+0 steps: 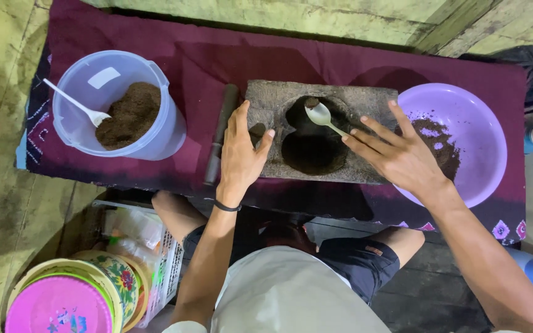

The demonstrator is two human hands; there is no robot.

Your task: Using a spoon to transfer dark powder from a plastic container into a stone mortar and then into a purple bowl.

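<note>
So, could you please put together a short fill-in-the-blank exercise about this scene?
1. The right hand holds a white plastic ____ over the grey stone mortar block.
2. The left hand rests flat on the block's ____ end.
3. The round plastic bowl at the right is ____ in colour.
4. The clear plastic tub holds brown powder and a white ____.

Missing words: spoon; left; purple; spoon

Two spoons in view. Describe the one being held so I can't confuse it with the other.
On the maroon cloth sits a grey stone block with two hollows. The metal spoon lies over its upper hollow, handle in the right hand. The other, white plastic spoon stands in the tub.
</note>
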